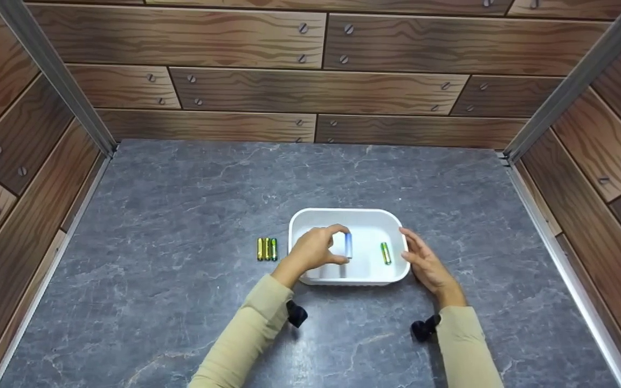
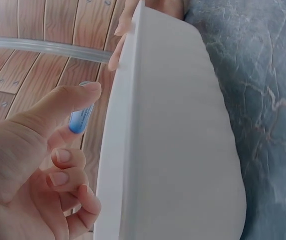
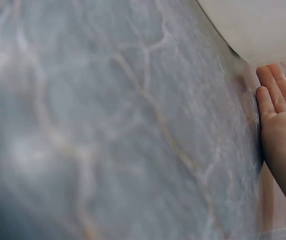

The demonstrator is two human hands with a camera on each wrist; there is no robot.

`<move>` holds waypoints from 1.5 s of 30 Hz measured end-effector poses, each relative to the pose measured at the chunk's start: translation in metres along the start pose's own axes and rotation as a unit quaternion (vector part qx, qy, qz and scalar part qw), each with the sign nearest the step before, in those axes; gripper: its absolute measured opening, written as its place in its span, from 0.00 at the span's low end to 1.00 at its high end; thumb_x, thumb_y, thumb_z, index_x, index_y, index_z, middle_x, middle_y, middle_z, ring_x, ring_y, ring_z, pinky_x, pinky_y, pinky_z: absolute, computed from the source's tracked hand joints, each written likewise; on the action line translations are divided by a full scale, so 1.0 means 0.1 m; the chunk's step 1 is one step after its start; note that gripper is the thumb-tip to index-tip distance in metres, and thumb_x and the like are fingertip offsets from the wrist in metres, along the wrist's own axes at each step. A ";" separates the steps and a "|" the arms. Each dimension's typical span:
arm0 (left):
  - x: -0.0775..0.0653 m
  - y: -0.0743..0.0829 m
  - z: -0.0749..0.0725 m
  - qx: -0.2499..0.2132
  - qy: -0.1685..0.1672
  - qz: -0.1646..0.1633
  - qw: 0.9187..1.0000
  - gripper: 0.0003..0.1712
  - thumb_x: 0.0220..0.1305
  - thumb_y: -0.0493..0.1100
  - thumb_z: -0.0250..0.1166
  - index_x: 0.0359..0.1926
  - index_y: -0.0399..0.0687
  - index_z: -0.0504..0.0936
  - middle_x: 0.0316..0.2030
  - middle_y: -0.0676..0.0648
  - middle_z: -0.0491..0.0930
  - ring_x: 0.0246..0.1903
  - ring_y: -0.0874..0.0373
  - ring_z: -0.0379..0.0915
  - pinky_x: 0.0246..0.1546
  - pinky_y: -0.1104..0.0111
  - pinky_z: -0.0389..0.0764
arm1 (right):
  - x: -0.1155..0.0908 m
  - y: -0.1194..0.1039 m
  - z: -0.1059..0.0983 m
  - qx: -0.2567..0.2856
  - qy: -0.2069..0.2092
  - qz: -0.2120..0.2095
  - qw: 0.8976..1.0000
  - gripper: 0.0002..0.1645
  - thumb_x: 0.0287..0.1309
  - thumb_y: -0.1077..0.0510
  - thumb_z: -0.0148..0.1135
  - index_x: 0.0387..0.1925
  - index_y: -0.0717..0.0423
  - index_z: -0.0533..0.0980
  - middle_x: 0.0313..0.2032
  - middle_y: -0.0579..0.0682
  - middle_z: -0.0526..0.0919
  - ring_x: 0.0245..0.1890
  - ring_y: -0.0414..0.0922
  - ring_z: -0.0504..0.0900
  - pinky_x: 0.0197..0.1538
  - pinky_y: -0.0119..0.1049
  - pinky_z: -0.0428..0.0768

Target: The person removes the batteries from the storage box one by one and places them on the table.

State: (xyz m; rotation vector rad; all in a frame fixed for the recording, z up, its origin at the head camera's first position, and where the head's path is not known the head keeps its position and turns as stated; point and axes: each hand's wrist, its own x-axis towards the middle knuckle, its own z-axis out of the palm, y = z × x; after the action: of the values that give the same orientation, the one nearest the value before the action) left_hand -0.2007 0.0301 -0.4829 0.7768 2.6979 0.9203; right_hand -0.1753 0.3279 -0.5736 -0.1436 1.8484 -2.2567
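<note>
My left hand (image 1: pixel 313 249) is over the white plastic tub (image 1: pixel 343 281), pinching a blue battery (image 1: pixel 348 246) by its ends between thumb and forefinger. In the left wrist view the blue battery (image 2: pixel 81 116) shows a pale printed side, and the other fingers are loosely curled below it. A green and gold battery (image 1: pixel 385 253) lies inside the tub, toward its right end. My right hand (image 1: pixel 426 264) rests against the tub's right rim with its fingers extended. From the right wrist, that hand (image 3: pixel 285 112) has straight fingers beside the tub's wall (image 3: pixel 262 30).
Several green and gold batteries (image 1: pixel 267 249) stand in a close row left of the tub. The grey marbled tabletop (image 1: pixel 192 188) has wood-patterned walls (image 1: pixel 310 89) at the back and sides, with metal posts (image 1: pixel 60 81) in the corners.
</note>
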 end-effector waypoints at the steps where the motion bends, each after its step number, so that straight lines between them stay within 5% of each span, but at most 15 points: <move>1: -0.01 -0.02 -0.01 -0.001 0.003 0.001 1.000 0.33 0.47 0.51 0.76 0.56 0.55 0.77 0.30 0.41 0.82 0.24 0.60 0.63 0.25 0.70 0.62 | 0.00 0.00 0.00 0.000 0.002 0.002 1.000 0.30 0.64 0.67 0.53 0.63 0.39 0.65 0.58 0.37 0.73 0.58 0.32 0.73 0.57 0.25 0.73; 8: -0.11 -0.10 -0.14 -0.007 0.009 0.010 1.000 0.33 0.48 0.49 0.76 0.56 0.52 0.77 0.22 0.53 0.67 0.22 0.62 0.58 0.25 0.72 0.60 | 0.01 -0.01 0.01 0.003 0.019 0.016 1.000 0.32 0.63 0.67 0.54 0.65 0.43 0.64 0.57 0.36 0.74 0.57 0.32 0.73 0.57 0.25 0.73; 17: -0.23 -0.24 -0.25 -0.006 0.005 -0.006 1.000 0.33 0.50 0.49 0.75 0.57 0.52 0.76 0.32 0.38 0.80 0.23 0.60 0.59 0.25 0.71 0.61 | 0.02 -0.03 0.01 0.001 0.013 0.013 1.000 0.31 0.63 0.68 0.53 0.65 0.43 0.63 0.58 0.36 0.73 0.57 0.32 0.73 0.57 0.25 0.73; 26: -0.36 -0.39 -0.32 -0.021 0.015 -0.023 0.999 0.31 0.49 0.47 0.76 0.56 0.51 0.77 0.22 0.50 0.67 0.21 0.61 0.55 0.22 0.72 0.57 | 0.01 -0.02 0.01 0.003 0.012 0.011 1.000 0.32 0.63 0.68 0.54 0.66 0.46 0.62 0.58 0.35 0.73 0.58 0.32 0.72 0.58 0.25 0.73; 38: -0.56 -0.64 -0.40 -0.047 0.035 -0.043 0.997 0.32 0.46 0.46 0.77 0.55 0.50 0.79 0.24 0.43 0.74 0.21 0.62 0.58 0.24 0.73 0.58 | 0.00 -0.02 0.01 0.003 0.007 0.014 1.000 0.32 0.63 0.66 0.55 0.66 0.45 0.62 0.58 0.35 0.74 0.58 0.32 0.72 0.58 0.25 0.73; 45: -0.65 -0.77 -0.47 -0.045 0.048 -0.044 0.997 0.33 0.45 0.47 0.77 0.56 0.50 0.79 0.20 0.50 0.70 0.20 0.63 0.58 0.23 0.73 0.59 | 0.01 -0.02 0.00 0.002 0.008 0.014 1.000 0.32 0.63 0.67 0.55 0.66 0.44 0.62 0.58 0.34 0.73 0.58 0.31 0.72 0.58 0.24 0.72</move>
State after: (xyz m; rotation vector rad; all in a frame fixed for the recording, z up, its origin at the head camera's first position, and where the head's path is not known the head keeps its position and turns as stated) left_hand -0.1935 -0.0803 -0.4921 0.6055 2.7247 1.0768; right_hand -0.1761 0.3279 -0.5718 -0.0994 1.8428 -2.2480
